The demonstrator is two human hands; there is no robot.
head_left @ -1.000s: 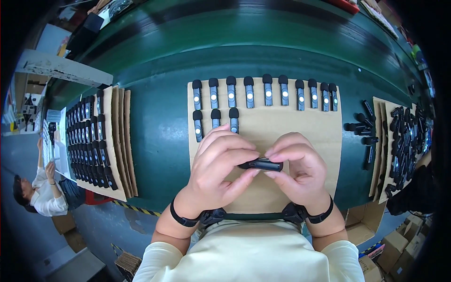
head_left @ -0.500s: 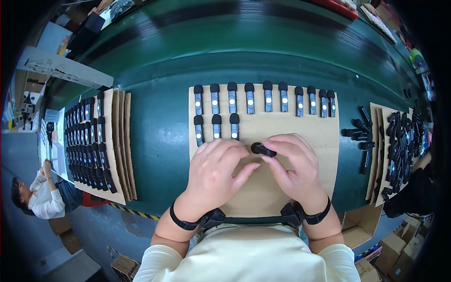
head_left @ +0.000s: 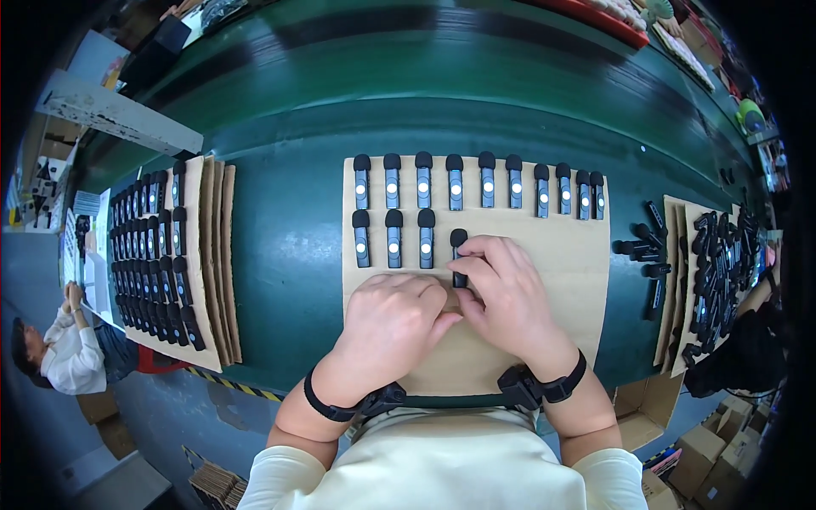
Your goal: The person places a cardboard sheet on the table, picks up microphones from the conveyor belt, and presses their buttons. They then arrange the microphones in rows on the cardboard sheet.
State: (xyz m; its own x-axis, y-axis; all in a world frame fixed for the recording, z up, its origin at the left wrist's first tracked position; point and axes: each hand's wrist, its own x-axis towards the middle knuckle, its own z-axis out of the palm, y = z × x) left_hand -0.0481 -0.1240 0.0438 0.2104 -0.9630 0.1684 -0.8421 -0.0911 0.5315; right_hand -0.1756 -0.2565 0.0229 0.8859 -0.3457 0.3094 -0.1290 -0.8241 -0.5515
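Observation:
My right hand (head_left: 510, 293) pinches a small black clip-on microphone (head_left: 459, 257) with a foam cap, its foam end pointing away from me. It is at the cardboard sheet (head_left: 527, 357), to the right of the second row. My left hand (head_left: 391, 319) rests low over the sheet, fingers loosely curled and thumb apart, with nothing visible in it; its fingertips are partly hidden. Beyond the hands, a row of matching microphones (head_left: 455, 183) lies along the sheet's far edge, each with a white dot. A shorter row (head_left: 393, 240) of 3 lies above my left hand.
To the left, stacked cardboard (head_left: 208, 280) carries rows of finished-looking microphones (head_left: 153, 272). On the right, another cardboard stack (head_left: 671, 280) holds a loose pile (head_left: 722, 263), with several loose pieces (head_left: 646, 246) beside it on the green table (head_left: 289, 204). A person (head_left: 72, 353) sits far left.
My right hand has turned the microphone from sideways to upright and brought it beside the short row. My left hand has drawn slightly nearer me, its fingers curling more.

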